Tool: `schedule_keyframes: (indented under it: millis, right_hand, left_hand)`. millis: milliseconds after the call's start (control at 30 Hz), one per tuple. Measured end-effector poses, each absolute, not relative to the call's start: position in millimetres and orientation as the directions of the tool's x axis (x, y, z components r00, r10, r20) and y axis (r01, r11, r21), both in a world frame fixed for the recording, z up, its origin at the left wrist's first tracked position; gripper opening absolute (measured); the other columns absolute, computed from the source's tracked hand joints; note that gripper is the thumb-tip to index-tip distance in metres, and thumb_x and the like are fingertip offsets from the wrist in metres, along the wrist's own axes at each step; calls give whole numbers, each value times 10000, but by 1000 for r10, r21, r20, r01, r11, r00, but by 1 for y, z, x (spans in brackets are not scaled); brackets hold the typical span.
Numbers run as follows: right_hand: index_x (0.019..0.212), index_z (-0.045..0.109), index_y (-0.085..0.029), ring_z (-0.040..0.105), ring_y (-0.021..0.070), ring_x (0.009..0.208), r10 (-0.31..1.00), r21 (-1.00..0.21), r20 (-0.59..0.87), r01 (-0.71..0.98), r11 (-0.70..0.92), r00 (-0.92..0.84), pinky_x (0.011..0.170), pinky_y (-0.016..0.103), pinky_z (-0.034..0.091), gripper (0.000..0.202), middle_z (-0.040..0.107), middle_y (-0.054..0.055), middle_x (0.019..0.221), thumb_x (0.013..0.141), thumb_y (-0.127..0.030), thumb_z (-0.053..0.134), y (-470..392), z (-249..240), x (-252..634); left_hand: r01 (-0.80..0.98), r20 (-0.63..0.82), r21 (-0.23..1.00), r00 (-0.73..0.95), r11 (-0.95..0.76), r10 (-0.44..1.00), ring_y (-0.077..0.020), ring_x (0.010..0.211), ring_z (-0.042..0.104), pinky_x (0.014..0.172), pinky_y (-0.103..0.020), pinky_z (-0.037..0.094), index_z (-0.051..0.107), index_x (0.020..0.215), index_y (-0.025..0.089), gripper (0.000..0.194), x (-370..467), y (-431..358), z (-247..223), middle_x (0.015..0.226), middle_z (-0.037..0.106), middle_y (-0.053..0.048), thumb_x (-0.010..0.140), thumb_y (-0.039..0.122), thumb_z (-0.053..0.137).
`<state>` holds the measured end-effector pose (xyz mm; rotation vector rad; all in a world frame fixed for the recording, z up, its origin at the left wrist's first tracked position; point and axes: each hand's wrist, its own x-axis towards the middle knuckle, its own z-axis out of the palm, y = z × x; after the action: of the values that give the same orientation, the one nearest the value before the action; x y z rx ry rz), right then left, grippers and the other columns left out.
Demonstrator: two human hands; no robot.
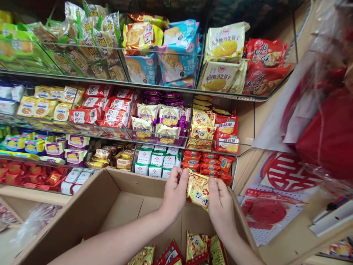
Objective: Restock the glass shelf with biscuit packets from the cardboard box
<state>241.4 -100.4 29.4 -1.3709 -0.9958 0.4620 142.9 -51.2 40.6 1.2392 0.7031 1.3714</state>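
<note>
Both hands hold one yellow and red snack packet (198, 189) above an open cardboard box (91, 206). My left hand (175, 191) pinches its left edge, and my right hand (220, 200) grips the right edge, thumbs toward each other. The packet is tilted, its printing turned toward the camera. Several packets lie at the bottom of the box, among them a yellow one (197, 246) and a red one (171, 254). On the shelf just above stand similar yellow packets (202, 137), beside red and white packets (228, 142).
Glass-fronted shelves (154, 138) of wrapped snacks rise behind the box. Green and white packets (156, 160) sit directly beyond its far edge. At the right hang red decorations (289, 171) and a plastic-wrapped red item (328, 132). A clear plastic bag (37, 224) lies at the lower left.
</note>
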Motion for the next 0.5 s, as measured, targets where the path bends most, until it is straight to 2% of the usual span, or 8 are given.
schedule_keyframes:
  millis: [167,267,367,500]
  right_hand:
    - [834,440,-220,516,162,623,710,-943,331,244,227,622,564,265,406,329,549,-1,697,794,-545,399,-101,28,240]
    - [818,432,-220,520,168,619,690,-952,306,189,243,656,566,279,421,354,542,4,674,787,-569,384,-103,22,240]
    - [781,427,-223,504,157,596,660,-941,336,203,271,672,554,271,421,354,515,-8,641,784,-574,384,-109,19,238]
    - [763,424,-223,505,143,574,682,-944,320,161,287,657,521,250,419,351,515,-14,637,779,-573,395,-113,24,236]
  left_hand:
    - [-315,322,913,167,-259,932,-93,595,391,559,-192,358,425,703,202,289,143,-50,44,654,451,46,799,469,478]
    - [-310,332,913,188,-265,924,-87,575,370,536,-185,346,423,697,201,298,141,-53,46,635,437,50,796,476,480]
    - [-330,340,908,225,-257,913,-83,559,354,527,-182,343,417,688,201,315,139,-58,46,620,425,56,793,491,477]
    - [-364,313,907,241,-213,919,-81,569,374,553,-185,359,417,687,198,317,141,-58,50,625,442,55,803,489,463]
